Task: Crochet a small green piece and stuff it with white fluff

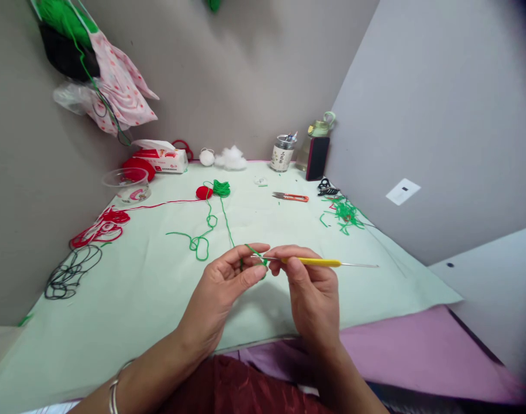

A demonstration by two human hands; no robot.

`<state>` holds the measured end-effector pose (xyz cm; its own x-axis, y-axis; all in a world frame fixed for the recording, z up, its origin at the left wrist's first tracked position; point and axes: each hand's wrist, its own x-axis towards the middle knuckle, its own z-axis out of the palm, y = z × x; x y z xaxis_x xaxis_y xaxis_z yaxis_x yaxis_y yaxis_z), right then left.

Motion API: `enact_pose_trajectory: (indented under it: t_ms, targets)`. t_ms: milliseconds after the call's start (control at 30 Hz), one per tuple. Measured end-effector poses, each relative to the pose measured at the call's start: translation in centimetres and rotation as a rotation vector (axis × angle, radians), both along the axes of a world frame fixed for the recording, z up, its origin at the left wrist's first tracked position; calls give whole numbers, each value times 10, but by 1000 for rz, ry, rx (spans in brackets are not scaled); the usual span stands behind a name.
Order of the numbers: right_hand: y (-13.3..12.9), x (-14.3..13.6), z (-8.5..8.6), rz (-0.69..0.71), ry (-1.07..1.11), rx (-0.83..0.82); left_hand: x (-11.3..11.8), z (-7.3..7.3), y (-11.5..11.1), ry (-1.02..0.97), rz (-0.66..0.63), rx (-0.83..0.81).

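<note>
Green yarn in left hand; orange snips, red yarn ball beyond.

Yellow hook handle, green yarn, pink cloth with red dots

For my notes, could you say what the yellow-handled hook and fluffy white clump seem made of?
Yellow-handled hook: probably plastic grip, smooth, evenly coloured; shaft likely metal, silvery. Fluffy white clump: matte fibre, perhaps polyester, given wispy edges.
</note>
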<state>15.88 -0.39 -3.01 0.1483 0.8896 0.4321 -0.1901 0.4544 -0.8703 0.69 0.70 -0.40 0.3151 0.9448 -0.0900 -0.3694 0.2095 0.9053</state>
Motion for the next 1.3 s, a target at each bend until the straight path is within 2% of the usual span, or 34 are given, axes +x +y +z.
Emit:
enact_pose_trajectory:
  t_ms: [167, 333, 600, 967, 1300]
  targets:
    - [0, 0, 2, -22, 38, 8, -3, 2, 2, 9, 34, -28]
    - [-2, 2, 7, -152, 94, 47, -6, 2, 3, -31, 26, -104]
    - [-8, 1, 7, -135, -66, 117, -5, 5, 2, -58, 12, -100]
    - [-8, 1, 7, -148, -97, 119, -4, 6, 1, -41, 34, -77]
    - [-12, -2, 11, -253, -270, 203, -3, 5, 1, -2, 43, -42]
